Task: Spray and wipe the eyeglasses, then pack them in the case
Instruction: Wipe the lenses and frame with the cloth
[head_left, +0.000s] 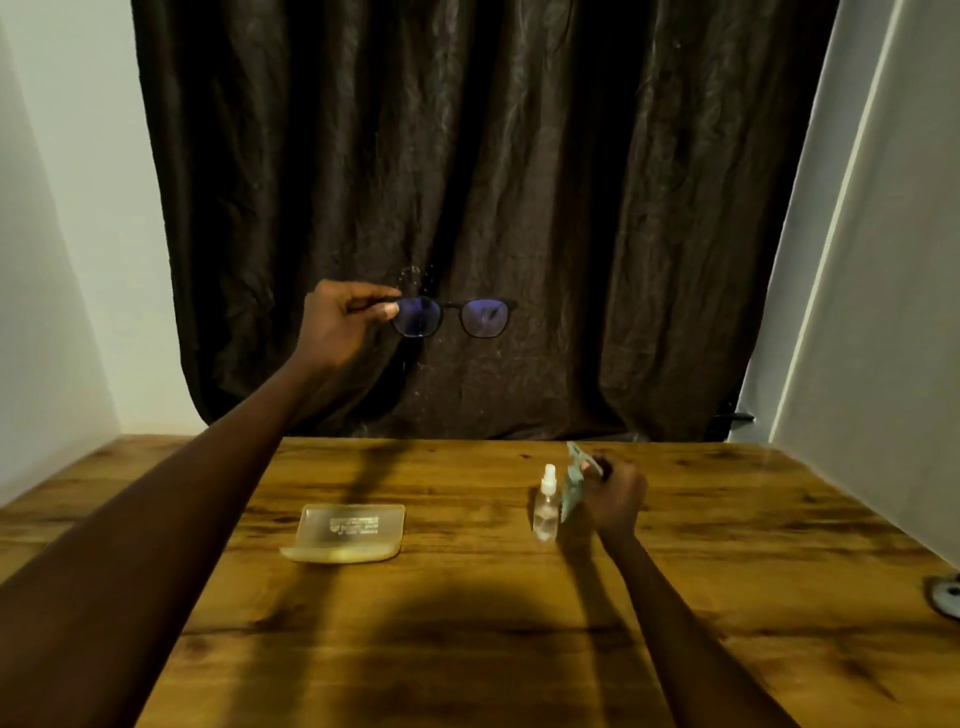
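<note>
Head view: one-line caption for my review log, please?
Left hand holds eyeglasses aloft; right hand lifts green cloth beside spray bottle, case on table.

A single wide-angle view from the wearer's head looks forward and slightly down across a wooden table (467, 623), facing a dark curtain (467, 156) at 12 o'clock. Both forearms enter from the near edge, close to the lens.
</note>
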